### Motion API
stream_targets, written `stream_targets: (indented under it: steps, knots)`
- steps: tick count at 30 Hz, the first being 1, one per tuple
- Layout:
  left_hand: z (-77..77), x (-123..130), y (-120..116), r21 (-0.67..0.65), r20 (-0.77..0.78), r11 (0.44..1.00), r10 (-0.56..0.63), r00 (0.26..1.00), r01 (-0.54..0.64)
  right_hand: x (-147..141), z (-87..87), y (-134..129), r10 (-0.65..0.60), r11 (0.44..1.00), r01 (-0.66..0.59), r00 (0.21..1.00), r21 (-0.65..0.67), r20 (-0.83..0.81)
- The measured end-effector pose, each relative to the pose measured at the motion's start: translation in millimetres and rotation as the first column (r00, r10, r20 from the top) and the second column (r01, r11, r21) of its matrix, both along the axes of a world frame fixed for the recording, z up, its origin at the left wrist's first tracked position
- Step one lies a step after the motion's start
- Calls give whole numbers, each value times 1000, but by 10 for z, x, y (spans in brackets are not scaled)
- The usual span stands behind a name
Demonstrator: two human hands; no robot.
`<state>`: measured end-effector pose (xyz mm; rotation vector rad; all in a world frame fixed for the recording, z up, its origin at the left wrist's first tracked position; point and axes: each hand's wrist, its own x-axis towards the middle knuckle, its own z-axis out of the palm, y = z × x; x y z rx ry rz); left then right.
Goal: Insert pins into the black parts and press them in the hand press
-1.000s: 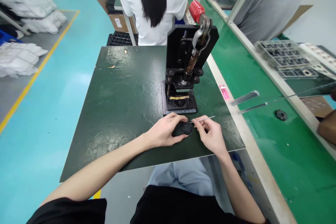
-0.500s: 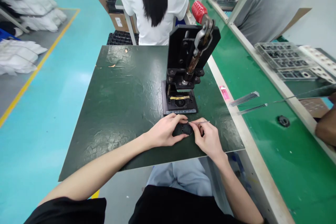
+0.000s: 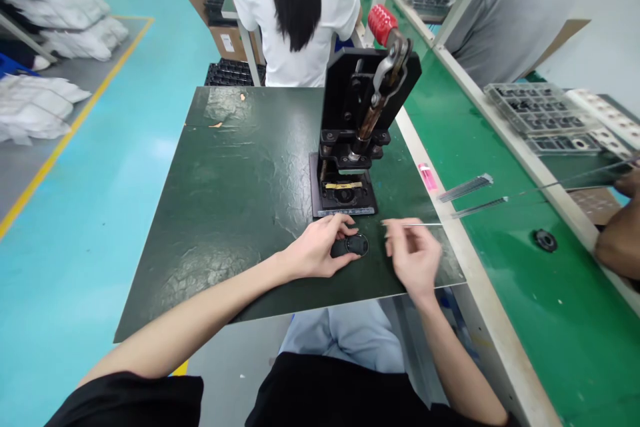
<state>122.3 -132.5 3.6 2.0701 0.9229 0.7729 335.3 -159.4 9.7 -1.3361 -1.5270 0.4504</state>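
Observation:
My left hand [image 3: 323, 245] grips a small black round part [image 3: 357, 244] between thumb and fingers, low on the dark green table in front of the press. The part has a thin shiny rim, and its left side is hidden by my fingers. To its right, apart from it, my right hand [image 3: 414, 253] is slightly blurred and pinches a thin grey metal rod [image 3: 423, 224] that points out to the right. Just beyond my hands stands a black hand press [image 3: 370, 107] with a red handle grip [image 3: 382, 23] and a yellow strip [image 3: 343, 185] at its base.
On the green belt [image 3: 480, 240] to the right lie bundles of thin rods [image 3: 465, 188] and a black ring-shaped part [image 3: 545, 240]. Clear trays [image 3: 540, 107] of parts stand farther off. A person in white [image 3: 300, 20] sits ahead; another person's hand [image 3: 620, 233] is at the right edge.
My right hand has moved right, away from the black round part, taking the thin rod with it. My left hand has stayed on the part, whose face now shows more.

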Motion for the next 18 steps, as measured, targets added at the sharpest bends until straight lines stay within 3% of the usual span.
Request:
stream_targets:
  steps: [2, 3, 6, 9, 14, 18]
  knots:
    - [-2, -2, 1, -7, -4, 1000, 4, 1000, -4, 101, 15, -35, -161, 984, 165, 985, 68, -57]
    - [-5, -3, 1, -6, -7, 1000, 3, 1000, -3, 144, 26, -55, -169, 979, 168, 986, 117, -5]
    - [-15, -5, 6, 1, -4, 1000, -5, 1000, 5, 193, 67, -92, -33, 983, -16, 964, 182, 264]
    - [-20, -7, 16, -9, 0, 1000, -10, 1000, 10, 106, 101, -71, 73, 974, -144, 929, 174, 362]
    - [-14, -10, 25, -15, -15, 1000, -16, 1000, 16, -93, 95, 14, 120, 950, -198, 946, 241, 301]
    - [-21, -5, 22, -19, 10, 1000, -19, 1000, 19, -113, 38, 4, 92, 964, -122, 987, 236, 132]
